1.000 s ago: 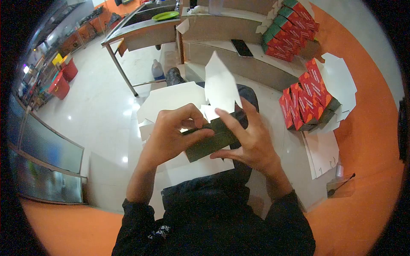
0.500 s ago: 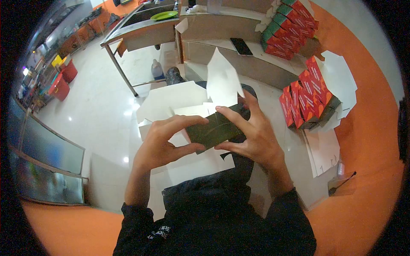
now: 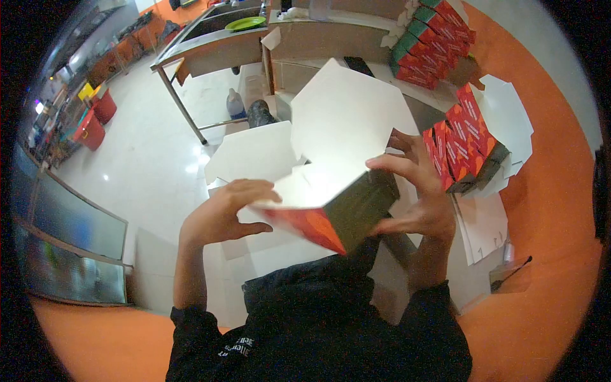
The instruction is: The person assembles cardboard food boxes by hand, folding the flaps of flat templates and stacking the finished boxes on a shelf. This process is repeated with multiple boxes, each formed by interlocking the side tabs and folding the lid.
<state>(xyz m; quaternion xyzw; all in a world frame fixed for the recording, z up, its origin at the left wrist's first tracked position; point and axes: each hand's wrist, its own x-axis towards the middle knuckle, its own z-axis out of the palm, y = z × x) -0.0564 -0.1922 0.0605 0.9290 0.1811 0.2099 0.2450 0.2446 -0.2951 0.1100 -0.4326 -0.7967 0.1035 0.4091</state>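
A folding carton (image 3: 363, 213) with red and dark green outer sides and a white inside is tilted in front of me, its big white lid flap (image 3: 347, 108) standing up. My right hand (image 3: 426, 191) grips its right end, thumb below and fingers above. At the left corner is my left hand (image 3: 219, 213), fingers and thumb spread apart, fingertips at the rim; whether they press on it I cannot tell. Beneath lies a flat white carton blank (image 3: 251, 153) across my lap, partly hidden by the carton.
Folded red cartons (image 3: 464, 143) stand in a group at the right, with flat white blanks (image 3: 480, 229) below them. More red and green cartons (image 3: 433, 44) are stacked on the upper step. A metal sink table (image 3: 216, 54) with a green plate (image 3: 245, 24) is ahead.
The carton has turned and shifted right, so its open white inside and red side now show. The right hand moved right with it; the left hand moved slightly left, its grip looser.
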